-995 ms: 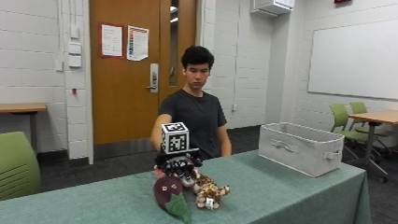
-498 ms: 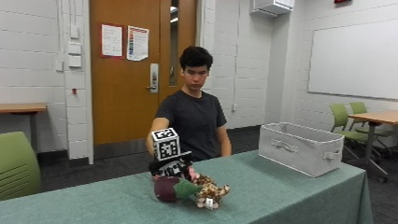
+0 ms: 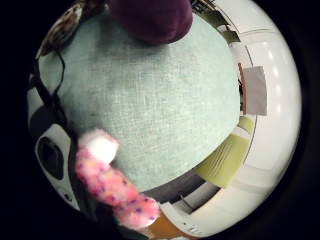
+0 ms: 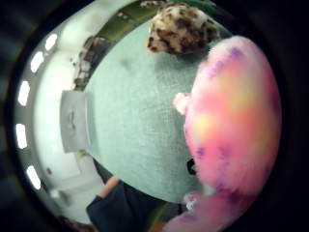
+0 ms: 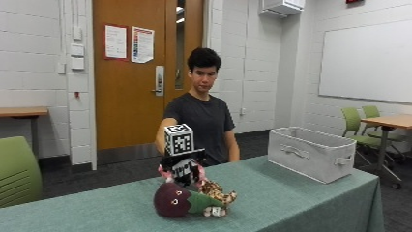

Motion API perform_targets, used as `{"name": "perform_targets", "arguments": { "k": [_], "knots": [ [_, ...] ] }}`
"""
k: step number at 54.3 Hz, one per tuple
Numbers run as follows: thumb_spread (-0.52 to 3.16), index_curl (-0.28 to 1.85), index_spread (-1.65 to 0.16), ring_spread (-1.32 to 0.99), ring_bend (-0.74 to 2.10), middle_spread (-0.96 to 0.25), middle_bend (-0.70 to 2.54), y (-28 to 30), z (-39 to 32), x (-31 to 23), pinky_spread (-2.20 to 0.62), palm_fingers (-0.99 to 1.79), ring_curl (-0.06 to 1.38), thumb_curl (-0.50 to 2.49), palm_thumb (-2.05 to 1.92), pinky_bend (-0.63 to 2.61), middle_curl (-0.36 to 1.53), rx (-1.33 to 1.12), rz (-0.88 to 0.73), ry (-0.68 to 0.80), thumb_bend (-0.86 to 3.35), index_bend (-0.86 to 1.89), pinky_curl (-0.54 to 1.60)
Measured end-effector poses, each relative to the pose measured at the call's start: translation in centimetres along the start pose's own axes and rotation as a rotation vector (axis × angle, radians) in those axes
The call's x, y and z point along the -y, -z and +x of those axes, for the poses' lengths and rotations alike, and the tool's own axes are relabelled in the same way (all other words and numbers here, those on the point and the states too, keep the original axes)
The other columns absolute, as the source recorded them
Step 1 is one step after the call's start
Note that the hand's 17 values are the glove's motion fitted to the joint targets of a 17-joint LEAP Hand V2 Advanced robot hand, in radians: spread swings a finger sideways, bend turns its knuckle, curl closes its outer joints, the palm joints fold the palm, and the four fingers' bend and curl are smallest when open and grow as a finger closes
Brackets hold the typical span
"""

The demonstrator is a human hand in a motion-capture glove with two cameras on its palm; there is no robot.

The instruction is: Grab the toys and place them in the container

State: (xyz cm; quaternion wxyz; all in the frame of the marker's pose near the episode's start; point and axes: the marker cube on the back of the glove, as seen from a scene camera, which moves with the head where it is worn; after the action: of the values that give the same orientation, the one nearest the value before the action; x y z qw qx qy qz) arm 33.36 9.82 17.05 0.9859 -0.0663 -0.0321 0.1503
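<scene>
Clamped on a pink plush toy (image 4: 231, 116), the gloved right hand (image 5: 183, 166) has lifted it just off the green tablecloth (image 5: 283, 193). 1.0 s ago the hand was lower, down among the toys. 2 toys remain: a maroon plush (image 5: 174, 199) and a leopard plush (image 5: 217, 192). Far right stands the grey container (image 5: 312, 152), so carrying probably comes next.
</scene>
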Motion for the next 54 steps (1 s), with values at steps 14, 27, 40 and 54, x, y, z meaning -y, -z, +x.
{"name": "perform_targets", "arguments": {
  "k": [14, 27, 40, 54],
  "knots": [
    [0.85, 0.37, -0.37, -0.41, 1.28, -0.41, 0.79, 9.7, -6.0, 0.7, -0.48, 1.12, 0.48, 0.62, 0.7, 0.87, 0.59, 0.018, 0.045, 0.057, 0.2, 0.11, 0.44],
    [0.73, 0.35, -0.39, -0.4, 1.31, -0.42, 0.82, 20.8, -18.7, 1.7, -0.48, 1.09, 0.5, 0.73, 0.7, 0.91, 0.64, 0.004, 0.231, 0.219, 0.18, 0.13, 0.44],
    [0.68, 0.31, -0.39, -0.39, 1.31, -0.43, 0.81, 26.4, -34.5, 1.4, -0.48, 1.07, 0.5, 0.83, 0.7, 0.92, 0.68, 0.117, 0.281, 0.397, 0.16, 0.12, 0.43],
    [0.67, 0.26, -0.39, -0.39, 1.31, -0.44, 0.79, 25.5, -53.0, -2.4, -0.48, 1.06, 0.5, 0.91, 0.69, 0.92, 0.71, 0.09, 0.282, 0.849, 0.14, 0.11, 0.42]
  ]
}}
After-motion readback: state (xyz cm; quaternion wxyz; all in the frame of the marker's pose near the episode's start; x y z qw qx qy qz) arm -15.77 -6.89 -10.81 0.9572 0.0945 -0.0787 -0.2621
